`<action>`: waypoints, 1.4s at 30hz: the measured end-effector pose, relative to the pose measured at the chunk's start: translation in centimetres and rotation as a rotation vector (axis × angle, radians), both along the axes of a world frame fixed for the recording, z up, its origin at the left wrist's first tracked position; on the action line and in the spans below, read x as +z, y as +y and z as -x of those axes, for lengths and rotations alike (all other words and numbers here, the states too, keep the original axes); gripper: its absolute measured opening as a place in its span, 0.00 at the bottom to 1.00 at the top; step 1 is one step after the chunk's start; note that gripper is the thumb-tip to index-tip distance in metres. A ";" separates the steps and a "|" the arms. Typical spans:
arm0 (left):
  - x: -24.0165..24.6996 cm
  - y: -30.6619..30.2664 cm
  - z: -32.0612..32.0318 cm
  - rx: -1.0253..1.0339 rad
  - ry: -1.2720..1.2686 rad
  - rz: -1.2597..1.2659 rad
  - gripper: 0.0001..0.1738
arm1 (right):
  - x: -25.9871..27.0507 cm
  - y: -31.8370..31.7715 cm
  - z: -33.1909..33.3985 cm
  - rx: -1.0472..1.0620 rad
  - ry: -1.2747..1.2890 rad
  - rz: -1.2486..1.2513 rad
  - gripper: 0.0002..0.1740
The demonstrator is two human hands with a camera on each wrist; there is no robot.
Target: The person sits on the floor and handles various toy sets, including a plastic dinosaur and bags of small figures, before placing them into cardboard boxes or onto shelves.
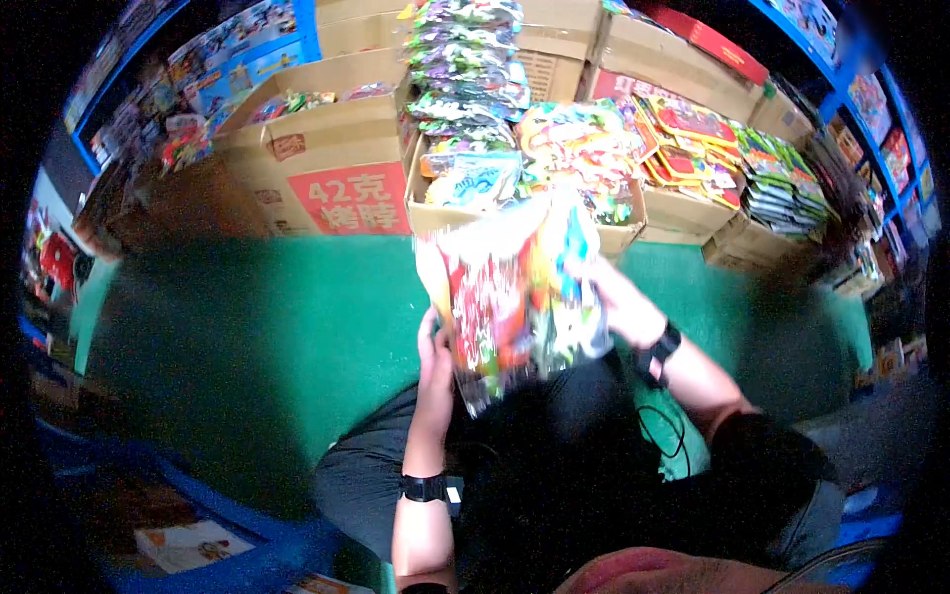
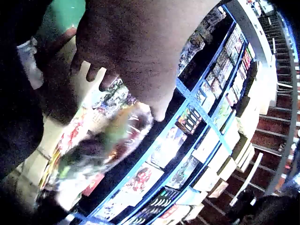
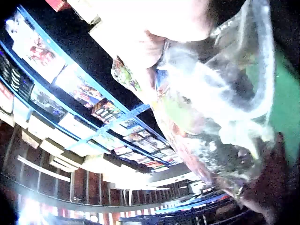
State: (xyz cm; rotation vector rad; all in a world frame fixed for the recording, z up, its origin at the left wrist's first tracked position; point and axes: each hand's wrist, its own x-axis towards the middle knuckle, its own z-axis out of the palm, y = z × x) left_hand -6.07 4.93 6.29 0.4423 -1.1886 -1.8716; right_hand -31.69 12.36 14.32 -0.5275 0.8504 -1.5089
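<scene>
A clear plastic packet (image 1: pixel 495 317) with red, orange, blue and green contents or print is held up over the person's lap, blurred in the head view. My left hand (image 1: pixel 433 356) grips its lower left side. On the opposite side, my right hand (image 1: pixel 625 302) holds the upper right edge. In the left wrist view the thumb lies along the packet (image 2: pixel 124 133), the fingers on its other face. The right wrist view shows glossy, crumpled film of the packet (image 3: pixel 201 103) below the right hand (image 3: pixel 173 23). What exactly is inside is too blurred to tell.
Ahead stand open cardboard boxes (image 1: pixel 341 148); one bears a tall stack of similar packets (image 1: pixel 465 69). Red and yellow packets (image 1: pixel 693 148) and green ones (image 1: pixel 777 178) fill boxes at the right. Green floor (image 1: pixel 351 287) lies in front. Blue shelving (image 2: pixel 190 96) holds boxed goods.
</scene>
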 end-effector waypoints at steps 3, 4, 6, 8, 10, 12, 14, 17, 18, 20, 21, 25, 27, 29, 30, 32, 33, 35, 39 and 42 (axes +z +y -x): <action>-1.3 -0.4 0.0 -0.046 -0.196 -0.079 0.37 | 1.7 -5.5 4.6 -0.089 0.103 0.205 0.25; -1.3 -0.2 0.1 -0.049 -0.311 -0.107 0.34 | 1.1 -7.9 6.8 -0.157 0.351 0.324 0.24; -2.4 -0.1 0.7 -0.098 -0.461 -0.101 0.32 | 0.2 -15.1 10.8 -0.066 0.201 0.345 0.24; -4.3 0.3 1.6 -0.142 -0.603 -0.080 0.29 | 0.6 -18.9 11.1 -0.153 0.358 -0.003 0.29; -6.4 0.6 1.7 -0.224 -0.848 0.252 0.27 | -0.8 -20.6 10.6 -0.390 0.836 0.012 0.46; -7.6 0.8 1.5 -0.153 -0.833 0.495 0.26 | -1.4 -21.0 8.6 -0.726 1.095 -0.219 0.53; -8.4 0.7 1.6 -0.160 -0.834 0.456 0.23 | -2.8 -21.6 8.6 -0.719 1.058 -0.328 0.59; -7.3 0.3 1.1 -0.228 -0.860 0.298 0.22 | -2.1 -17.6 8.0 -0.421 0.809 -0.132 0.44; -7.5 0.1 1.2 -0.218 -0.883 0.352 0.22 | -4.1 -17.6 9.6 -0.458 0.878 -0.142 0.32; -6.8 0.2 1.5 -0.259 -0.951 0.376 0.21 | -4.3 -12.8 10.3 -0.511 1.088 -0.145 0.25; -6.4 0.4 1.6 -0.268 -0.953 0.373 0.21 | -4.2 -9.7 10.5 -0.539 1.204 0.045 0.22; -5.7 1.1 1.5 -0.186 -1.046 0.606 0.20 | -5.1 3.9 10.6 -0.548 1.542 -0.155 0.10; -6.3 0.9 1.4 -0.177 -1.064 0.636 0.19 | -9.5 9.0 10.0 -0.649 1.517 -0.177 0.08; -5.9 1.1 1.6 -0.214 -1.076 0.571 0.20 | -13.8 13.6 8.5 -0.560 1.397 -0.347 0.07; -5.2 1.0 1.7 -0.244 -1.096 0.491 0.21 | -15.7 15.3 7.8 -0.534 1.413 -0.362 0.08; -5.7 1.5 1.7 -0.125 -1.028 0.378 0.38 | -15.8 17.1 7.4 -0.439 1.506 -0.467 0.10; -7.0 1.1 1.0 -0.078 -1.023 0.366 0.41 | -17.7 17.5 9.0 -0.500 1.333 -0.467 0.12; -4.0 1.0 1.7 -0.029 -0.994 0.169 0.45 | -18.7 16.4 14.6 -0.513 1.021 -0.611 0.15; -5.9 0.0 -0.6 0.177 -0.937 0.064 0.41 | -11.5 11.7 27.3 -1.021 1.485 -0.486 0.26; -7.3 -0.5 -1.6 0.206 -0.963 -0.012 0.36 | -7.0 8.3 34.5 -0.965 1.889 -0.395 0.29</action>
